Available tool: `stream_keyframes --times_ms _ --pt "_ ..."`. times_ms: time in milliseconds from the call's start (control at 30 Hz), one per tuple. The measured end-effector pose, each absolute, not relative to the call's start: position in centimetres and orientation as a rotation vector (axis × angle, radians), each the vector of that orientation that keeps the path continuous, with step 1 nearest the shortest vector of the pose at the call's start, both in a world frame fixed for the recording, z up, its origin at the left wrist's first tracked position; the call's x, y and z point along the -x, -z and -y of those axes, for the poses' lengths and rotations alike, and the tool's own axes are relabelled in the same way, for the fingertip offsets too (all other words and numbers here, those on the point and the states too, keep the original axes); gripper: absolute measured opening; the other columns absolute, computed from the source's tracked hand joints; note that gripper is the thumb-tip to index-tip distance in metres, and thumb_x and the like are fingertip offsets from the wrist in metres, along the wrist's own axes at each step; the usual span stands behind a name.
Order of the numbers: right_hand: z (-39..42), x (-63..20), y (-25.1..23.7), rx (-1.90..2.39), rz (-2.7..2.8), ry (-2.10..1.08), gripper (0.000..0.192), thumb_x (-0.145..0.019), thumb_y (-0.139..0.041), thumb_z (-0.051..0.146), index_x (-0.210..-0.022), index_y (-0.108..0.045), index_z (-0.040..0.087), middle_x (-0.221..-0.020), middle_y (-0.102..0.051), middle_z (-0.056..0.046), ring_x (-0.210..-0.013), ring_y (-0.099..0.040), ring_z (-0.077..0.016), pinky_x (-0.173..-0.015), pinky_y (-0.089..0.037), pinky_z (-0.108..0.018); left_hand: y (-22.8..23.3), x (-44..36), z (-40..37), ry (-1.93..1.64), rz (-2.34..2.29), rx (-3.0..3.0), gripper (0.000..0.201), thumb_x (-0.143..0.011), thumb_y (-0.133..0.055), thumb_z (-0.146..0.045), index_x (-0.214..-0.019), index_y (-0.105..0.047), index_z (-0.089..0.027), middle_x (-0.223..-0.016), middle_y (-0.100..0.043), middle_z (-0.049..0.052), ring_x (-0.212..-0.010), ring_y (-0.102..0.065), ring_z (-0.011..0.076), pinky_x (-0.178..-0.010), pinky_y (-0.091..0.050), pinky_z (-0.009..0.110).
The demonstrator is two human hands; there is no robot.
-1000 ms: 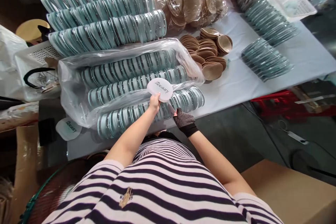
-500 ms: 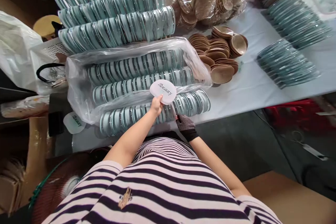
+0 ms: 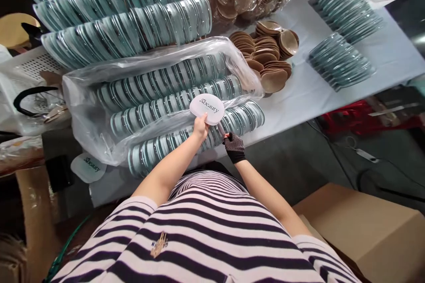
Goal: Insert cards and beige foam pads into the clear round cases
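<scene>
Left hand (image 3: 201,126) pinching near edge of white oval printed "Sbeauty" lid (image 3: 206,108), held just above nearest row of pale teal round compacts (image 3: 195,139) at counter (image 3: 300,99) edge. Right hand (image 3: 233,146), in black dotted fingerless glove, just right of lid; grip hidden, cannot tell. Clear plastic bag (image 3: 83,110) loosely over middle rows. Brown round puffs (image 3: 267,59) further right. Risk, judged: two-finger edge hold could slip, dropping lid off near edge.
</scene>
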State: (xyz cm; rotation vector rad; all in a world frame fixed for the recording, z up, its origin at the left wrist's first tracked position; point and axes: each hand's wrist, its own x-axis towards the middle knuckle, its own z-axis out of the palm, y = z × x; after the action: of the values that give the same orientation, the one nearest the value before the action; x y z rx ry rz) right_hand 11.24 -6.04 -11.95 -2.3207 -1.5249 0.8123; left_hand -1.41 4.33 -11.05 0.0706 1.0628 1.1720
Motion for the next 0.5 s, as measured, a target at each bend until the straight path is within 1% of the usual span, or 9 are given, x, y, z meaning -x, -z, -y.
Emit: stream_keyframes --times_ms 100,167,200,267,300,367,433,500 --pt "6.2 -11.0 12.2 2.409 1.6 -0.785 0.025 -0.093 -0.045 0.027 -0.099 -0.068 0.018 -0.103 -0.072 -0.011 -0.095 -0.066 -0.0214 -0.078 -0.045 -0.028 11.4 1.4 -4.4 -1.17 -1.056 -0.067 0.03 -0.088 -0.058 -0.01 -0.117 -0.066 -0.014 -0.112 -0.073 0.009 -0.114 -0.065 0.0216 -0.097 -0.053 0.033" --pt "6.4 -11.1 12.4 2.423 1.544 -0.913 0.021 -0.091 -0.048 0.024 -0.095 -0.068 0.018 -0.106 -0.071 -0.013 -0.098 -0.065 -0.0229 -0.08 -0.045 -0.029 11.5 1.4 -4.4 -1.161 -1.065 -0.063 0.029 -0.087 -0.06 -0.01 -0.115 -0.067 -0.014 -0.111 -0.074 0.009 -0.113 -0.065 0.0214 -0.096 -0.053 0.033" --pt "6.5 -11.2 12.4 2.411 1.475 -1.012 0.017 -0.088 -0.051 0.022 -0.091 -0.068 0.018 -0.104 -0.071 -0.013 -0.098 -0.064 -0.0233 -0.08 -0.045 -0.03 11.6 1.4 -4.4 -1.153 -1.068 -0.066 0.028 -0.086 -0.06 -0.01 -0.113 -0.067 -0.014 -0.11 -0.074 0.009 -0.112 -0.066 0.0214 -0.096 -0.053 0.033" --pt "6.6 -11.4 12.4 2.372 1.334 -1.184 0.011 -0.084 -0.055 0.02 -0.087 -0.066 0.018 -0.094 -0.071 -0.012 -0.09 -0.065 -0.0217 -0.077 -0.047 -0.03 11.7 1.3 -4.5 -1.139 -1.067 -0.079 0.025 -0.086 -0.06 -0.01 -0.11 -0.068 -0.012 -0.11 -0.074 0.01 -0.11 -0.066 0.0218 -0.097 -0.052 0.035" --pt "6.7 -11.4 12.2 2.325 1.245 -1.266 0.012 -0.085 -0.055 0.02 -0.089 -0.065 0.018 -0.087 -0.07 -0.01 -0.082 -0.065 -0.0198 -0.074 -0.049 -0.029 11.7 1.3 -4.6 -1.137 -1.067 -0.086 0.024 -0.086 -0.06 -0.01 -0.108 -0.068 -0.012 -0.11 -0.074 0.011 -0.11 -0.066 0.0222 -0.098 -0.052 0.036" --pt "6.8 -11.4 12.0 2.15 1.034 -1.426 0.019 -0.088 -0.049 0.026 -0.101 -0.061 0.019 -0.074 -0.066 -0.004 -0.066 -0.062 -0.015 -0.068 -0.052 -0.028 11.6 1.2 -4.6 -1.143 -1.072 -0.095 0.022 -0.086 -0.061 -0.01 -0.107 -0.068 -0.011 -0.11 -0.073 0.011 -0.111 -0.066 0.023 -0.099 -0.051 0.037" --pt "6.9 -11.2 11.7 1.936 0.804 -1.551 0.027 -0.09 -0.044 0.033 -0.111 -0.055 0.02 -0.067 -0.06 0.001 -0.055 -0.057 -0.012 -0.065 -0.054 -0.029 11.5 1.0 -4.6 -1.155 -1.081 -0.1 0.023 -0.086 -0.061 -0.01 -0.107 -0.068 -0.011 -0.111 -0.073 0.011 -0.111 -0.066 0.0233 -0.1 -0.051 0.038" --pt "7.0 -10.9 11.4 1.874 0.693 -1.572 0.028 -0.088 -0.048 0.038 -0.109 -0.054 0.021 -0.061 -0.056 0.004 -0.051 -0.054 -0.0121 -0.061 -0.054 -0.03 11.4 0.8 -4.6 -1.163 -1.088 -0.105 0.023 -0.086 -0.06 -0.01 -0.108 -0.068 -0.011 -0.111 -0.073 0.011 -0.111 -0.066 0.023 -0.1 -0.051 0.038"
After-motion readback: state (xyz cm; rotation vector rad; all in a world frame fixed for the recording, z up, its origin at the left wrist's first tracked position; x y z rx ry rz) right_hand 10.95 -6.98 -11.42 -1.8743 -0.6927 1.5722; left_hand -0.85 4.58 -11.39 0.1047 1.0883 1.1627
